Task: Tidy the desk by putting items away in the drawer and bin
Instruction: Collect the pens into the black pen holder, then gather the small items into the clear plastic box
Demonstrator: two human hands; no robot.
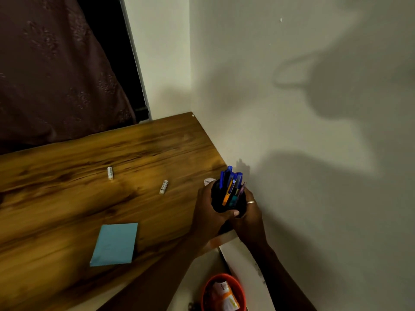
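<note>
A black pen holder (219,202) full of blue, orange and purple pens (230,185) stands at the desk's right edge by the wall. My left hand (207,212) grips its left side, thumb across the front. My right hand (249,212), with a ring on one finger, curls round its right side. Two white batteries lie on the wooden desk (67,198), one battery (110,173) further left and the other battery (164,187) nearer the holder. A blue sticky-note pad (115,243) lies towards the front. A crumpled white paper (208,181) peeks out behind my left hand.
An orange bin (207,286) sits on the floor below the desk's right end, with white and orange wrappers (224,295) inside. The wall runs close along the right. A dark curtain (51,70) hangs behind the desk on the left.
</note>
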